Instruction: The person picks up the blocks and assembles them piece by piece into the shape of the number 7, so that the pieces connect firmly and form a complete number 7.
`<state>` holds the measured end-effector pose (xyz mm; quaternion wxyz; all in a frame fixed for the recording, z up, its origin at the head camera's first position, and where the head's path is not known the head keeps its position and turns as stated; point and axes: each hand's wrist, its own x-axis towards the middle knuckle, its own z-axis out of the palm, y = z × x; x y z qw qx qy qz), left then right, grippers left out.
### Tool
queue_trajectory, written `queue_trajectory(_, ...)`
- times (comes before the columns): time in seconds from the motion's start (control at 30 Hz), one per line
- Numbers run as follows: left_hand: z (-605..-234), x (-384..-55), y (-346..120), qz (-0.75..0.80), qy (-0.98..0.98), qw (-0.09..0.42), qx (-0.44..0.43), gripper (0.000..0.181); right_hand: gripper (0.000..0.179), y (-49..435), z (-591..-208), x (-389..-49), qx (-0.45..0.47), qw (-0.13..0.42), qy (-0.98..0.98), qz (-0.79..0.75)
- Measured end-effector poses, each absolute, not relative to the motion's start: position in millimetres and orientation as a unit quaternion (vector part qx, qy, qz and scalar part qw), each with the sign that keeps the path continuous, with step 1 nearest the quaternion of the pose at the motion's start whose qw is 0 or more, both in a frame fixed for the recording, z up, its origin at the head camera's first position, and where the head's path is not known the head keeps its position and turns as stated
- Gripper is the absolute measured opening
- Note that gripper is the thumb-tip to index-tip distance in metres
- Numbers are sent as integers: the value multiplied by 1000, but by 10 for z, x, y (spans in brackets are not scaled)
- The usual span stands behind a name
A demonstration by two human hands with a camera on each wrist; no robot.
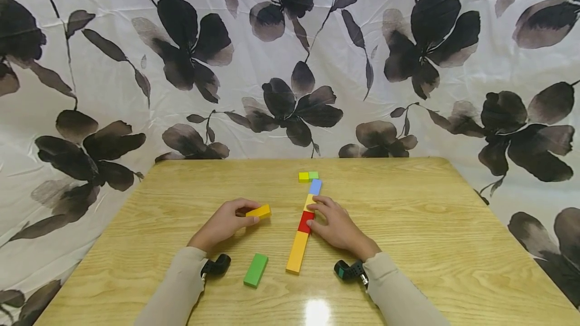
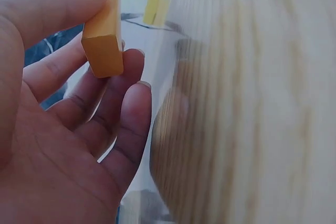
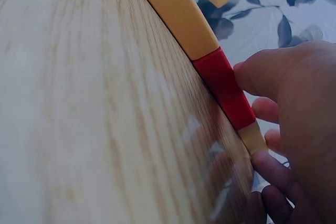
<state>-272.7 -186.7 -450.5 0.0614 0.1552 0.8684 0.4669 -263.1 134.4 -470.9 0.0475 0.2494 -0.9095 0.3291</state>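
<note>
My left hand pinches an orange rectangular block between thumb and fingers, left of a line of blocks on the table. In the left wrist view the thumb lies along one face of that block, its near end sticking out. My right hand rests at the line from the right. Its thumb touches the red block, while its fingertips lie at the pale yellow block, partly hiding it. A long orange block joins the red one's near end; a blue block continues the far end.
A small yellow block and a small light green block sit side by side beyond the blue one. A green rectangular block lies alone at the near left. Flowered cloth hangs behind the wooden table.
</note>
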Motion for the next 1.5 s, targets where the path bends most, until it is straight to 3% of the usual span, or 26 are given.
queue_trajectory(1.5,-4467,-2824,-1710,485,859,56,158,35,42,1335,-4669,-2614,241,41,-911,333)
